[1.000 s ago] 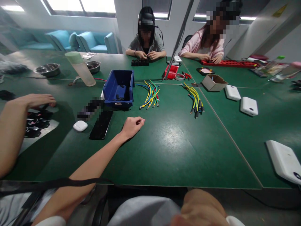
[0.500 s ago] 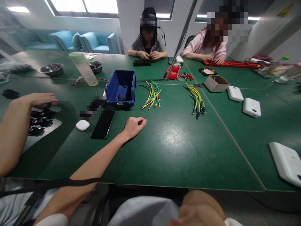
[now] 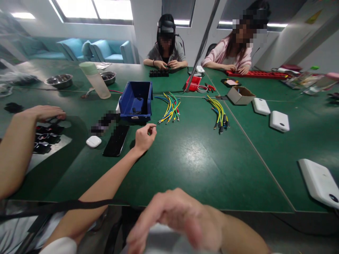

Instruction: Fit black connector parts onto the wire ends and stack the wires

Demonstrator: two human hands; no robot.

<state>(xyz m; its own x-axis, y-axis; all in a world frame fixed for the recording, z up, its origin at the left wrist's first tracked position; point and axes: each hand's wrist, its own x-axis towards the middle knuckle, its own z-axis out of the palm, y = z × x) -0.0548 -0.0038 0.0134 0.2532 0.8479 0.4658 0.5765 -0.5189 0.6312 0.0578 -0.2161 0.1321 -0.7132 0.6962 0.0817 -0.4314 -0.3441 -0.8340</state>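
My left hand (image 3: 145,138) is raised a little over the table, its fingers curled and the thumb close to the index fingertip. Nothing shows between them. It is nearest to a blue parts bin (image 3: 135,100) with small black pieces inside and to a black phone (image 3: 116,141). My right hand (image 3: 177,217) hovers in front of my body at the table's near edge, thumb and fingers apart, holding nothing I can see. Beyond my hands lie two bunches of wires: one of yellow, green, blue and red wires with ring terminals (image 3: 171,108), another mostly yellow-green with black ends (image 3: 219,113).
At the left, a co-worker's hand (image 3: 45,113) rests over black parts on a white sheet. A white earbud case (image 3: 93,141), a tilted bottle (image 3: 96,81), steel bowls (image 3: 59,81), a cardboard box (image 3: 241,96) and white devices (image 3: 279,121) stand around. Two people sit opposite.
My right hand has risen from low by my body into view, its fingers spreading. My left hand has drawn slightly left and lifted, fingers still curled.
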